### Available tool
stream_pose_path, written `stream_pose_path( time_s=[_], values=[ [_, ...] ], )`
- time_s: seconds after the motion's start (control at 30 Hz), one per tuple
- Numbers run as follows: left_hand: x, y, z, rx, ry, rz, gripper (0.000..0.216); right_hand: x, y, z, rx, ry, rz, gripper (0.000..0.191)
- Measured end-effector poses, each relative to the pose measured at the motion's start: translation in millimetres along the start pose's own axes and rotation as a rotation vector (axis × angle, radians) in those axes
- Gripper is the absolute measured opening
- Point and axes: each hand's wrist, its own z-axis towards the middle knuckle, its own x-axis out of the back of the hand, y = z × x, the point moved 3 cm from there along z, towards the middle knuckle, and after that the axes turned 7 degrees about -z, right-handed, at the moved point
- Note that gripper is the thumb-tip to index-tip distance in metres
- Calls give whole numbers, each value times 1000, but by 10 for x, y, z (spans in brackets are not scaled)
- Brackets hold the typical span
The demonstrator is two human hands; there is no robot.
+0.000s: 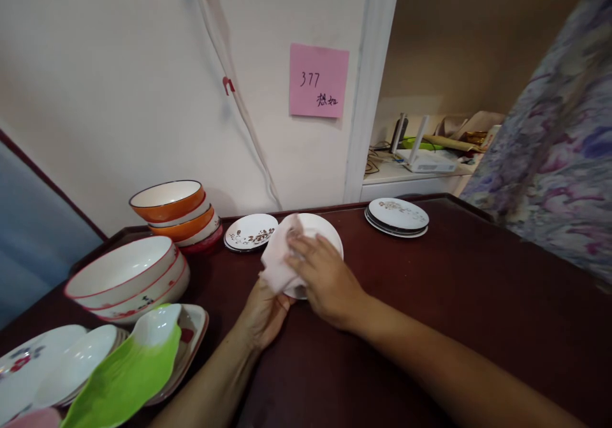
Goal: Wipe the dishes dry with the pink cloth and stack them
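A round white plate [329,231] is held up over the dark table by my left hand [268,313], whose fingers grip its lower left edge, partly under a cloth. My right hand [329,278] presses that pale pink cloth [278,256] against the face of the plate, fingers bent over the fabric. The cloth hides the left part of the plate. Just behind and to the left lie white plates with a brown flower pattern [251,229]. A second stack of patterned plates [398,214] sits farther right, near the table's back edge.
Orange and white bowls [172,208] are stacked at the back left, with large red-rimmed bowls [129,281] in front. Nearer lie a green leaf-shaped dish [136,364] and white dishes [79,358]. The wall and a floral curtain [564,141] border the dark red table [430,313].
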Motion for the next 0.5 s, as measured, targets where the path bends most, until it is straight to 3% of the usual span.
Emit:
stream_pose_path(
  time_s=[0.1,0.2,0.4,0.5],
  values=[
    [111,-9,-23,-27,46,-73,50,-17,-235,-11,172,-105,-18,40],
    [72,-31,-29,-46,40,-58,53,36,-241,29,163,-136,-41,42],
    [-184,-63,-38,51,-59,122,54,150,223,114,-161,-121,-83,49],
    [-171,-19,-43,12,-10,143,55,64,448,9,-337,-87,16,50]
  ],
)
